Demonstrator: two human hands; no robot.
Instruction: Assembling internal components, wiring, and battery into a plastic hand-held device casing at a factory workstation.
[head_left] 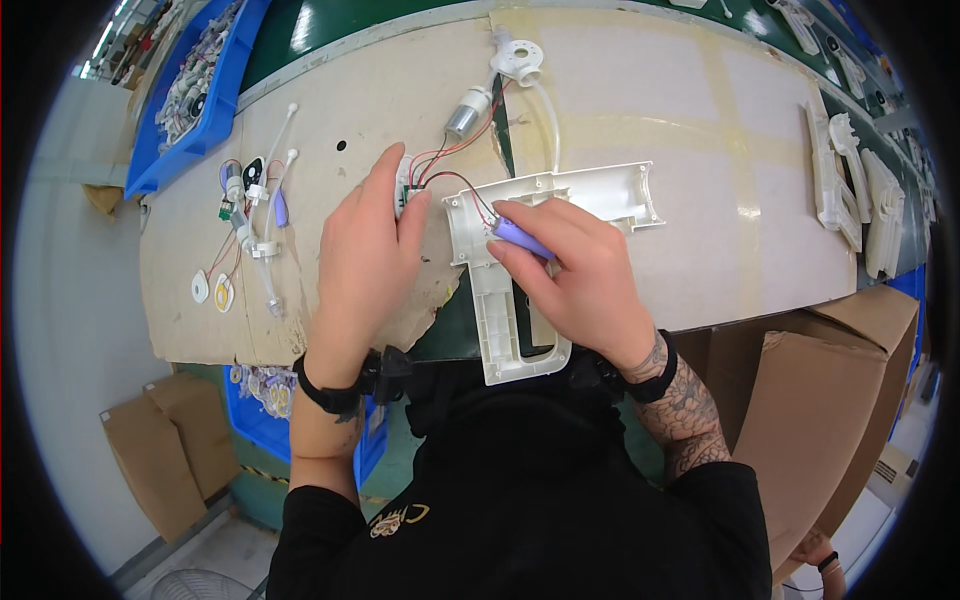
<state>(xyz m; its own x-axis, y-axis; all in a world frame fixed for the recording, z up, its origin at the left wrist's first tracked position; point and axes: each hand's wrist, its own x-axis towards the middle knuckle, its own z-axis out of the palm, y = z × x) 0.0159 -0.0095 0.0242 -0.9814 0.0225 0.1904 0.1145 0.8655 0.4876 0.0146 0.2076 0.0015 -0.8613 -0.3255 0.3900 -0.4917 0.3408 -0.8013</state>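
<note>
My left hand (pixel 370 240) is closed on a small green circuit board (pixel 412 192), pinched at its fingertips; part of the board is hidden. Between the thumb and fingers of my right hand (pixel 580 265) is a purple cylindrical battery (pixel 522 238), held over a white plastic housing half (pixel 495 310) with a handle loop. Red and black wires run from the board toward the battery and to a silver motor (pixel 464 118). Beyond the motor lies a round white plastic part (pixel 519 62), from which a clear tube (pixel 554 120) leads down to the housing.
Another wired assembly (pixel 262 195) lies at the left on the cardboard-covered table (pixel 740 230). A blue bin (pixel 215 115) of parts stands far left, another blue bin (pixel 262 400) below the table edge. White housing pieces (pixel 850 185) line the right. An open cardboard box (pixel 815 390) sits near right.
</note>
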